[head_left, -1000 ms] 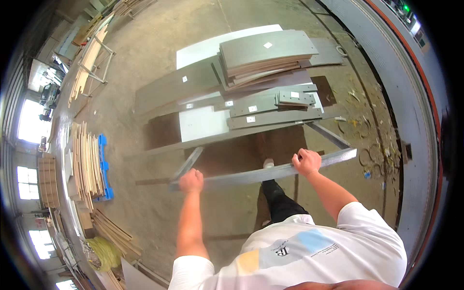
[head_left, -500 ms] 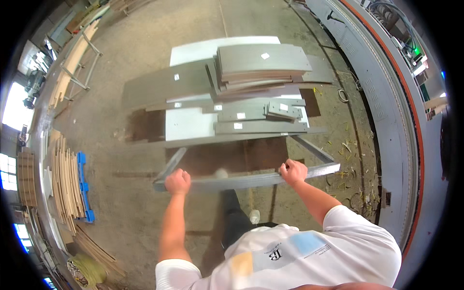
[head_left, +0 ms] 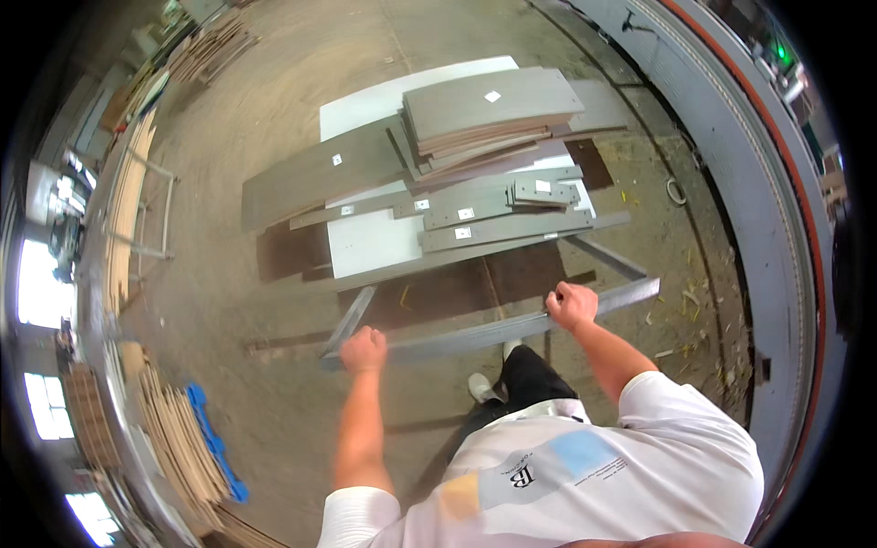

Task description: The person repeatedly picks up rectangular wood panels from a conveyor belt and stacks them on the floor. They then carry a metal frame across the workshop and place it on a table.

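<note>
Both my hands are closed round the long grey metal bar [head_left: 475, 336] of a cart handle. My left hand [head_left: 364, 349] grips it near its left end, and my right hand [head_left: 573, 306] grips it toward the right. Slanting side arms run from the bar's ends to the cart, which carries a load of grey-brown panels. The load includes a thick stack of wide panels [head_left: 493, 105], a large flat panel [head_left: 320, 178], and narrow drilled strips [head_left: 466, 212] with white labels. White boards [head_left: 365, 245] lie beneath them.
A long grey machine [head_left: 731, 183] with an orange stripe runs along the right. At left stand a rack of long boards [head_left: 132, 201] and stacked planks [head_left: 187, 429] beside a blue pallet [head_left: 217, 443]. Offcuts and a ring [head_left: 675, 191] litter the floor at right.
The cart and its handle have turned slightly anticlockwise in view, with both hands still on the bar. My feet have stepped, and both shoes now show below the bar.
</note>
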{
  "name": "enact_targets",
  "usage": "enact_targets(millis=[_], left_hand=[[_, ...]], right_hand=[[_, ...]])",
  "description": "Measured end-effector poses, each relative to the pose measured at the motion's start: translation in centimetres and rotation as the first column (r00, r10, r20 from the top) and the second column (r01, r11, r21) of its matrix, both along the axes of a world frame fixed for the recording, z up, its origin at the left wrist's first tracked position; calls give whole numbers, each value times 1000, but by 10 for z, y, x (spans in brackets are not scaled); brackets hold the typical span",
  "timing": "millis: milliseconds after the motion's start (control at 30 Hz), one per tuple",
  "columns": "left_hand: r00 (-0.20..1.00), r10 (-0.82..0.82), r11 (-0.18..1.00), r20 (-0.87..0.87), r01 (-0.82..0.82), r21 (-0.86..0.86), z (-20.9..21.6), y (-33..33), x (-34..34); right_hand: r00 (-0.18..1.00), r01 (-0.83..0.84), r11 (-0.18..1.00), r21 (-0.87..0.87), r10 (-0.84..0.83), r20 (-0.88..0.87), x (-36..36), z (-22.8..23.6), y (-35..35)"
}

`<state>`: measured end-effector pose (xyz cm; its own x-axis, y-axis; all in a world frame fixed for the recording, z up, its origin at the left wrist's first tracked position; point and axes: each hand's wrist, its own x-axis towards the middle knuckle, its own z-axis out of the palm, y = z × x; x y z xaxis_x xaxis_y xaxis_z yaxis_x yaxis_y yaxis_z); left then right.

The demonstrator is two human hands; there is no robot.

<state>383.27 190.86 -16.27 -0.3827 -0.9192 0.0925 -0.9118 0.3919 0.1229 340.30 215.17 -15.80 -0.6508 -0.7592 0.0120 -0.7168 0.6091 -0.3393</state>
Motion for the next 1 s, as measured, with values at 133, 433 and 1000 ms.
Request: enact_targets(millis=[133, 433, 1000], left_hand=[[1000, -24, 999, -11, 24, -47, 9, -124, -53], [999, 26, 998, 29, -27, 52, 5, -319, -129], [995, -101, 995, -24, 101, -4, -41, -730, -331]], right_hand=[[998, -42, 986, -164, 33, -58, -48, 14, -121], [999, -42, 995, -92, 40, -21, -135, 16, -309], [999, -13, 1000, -23, 12, -46, -326, -44, -705]])
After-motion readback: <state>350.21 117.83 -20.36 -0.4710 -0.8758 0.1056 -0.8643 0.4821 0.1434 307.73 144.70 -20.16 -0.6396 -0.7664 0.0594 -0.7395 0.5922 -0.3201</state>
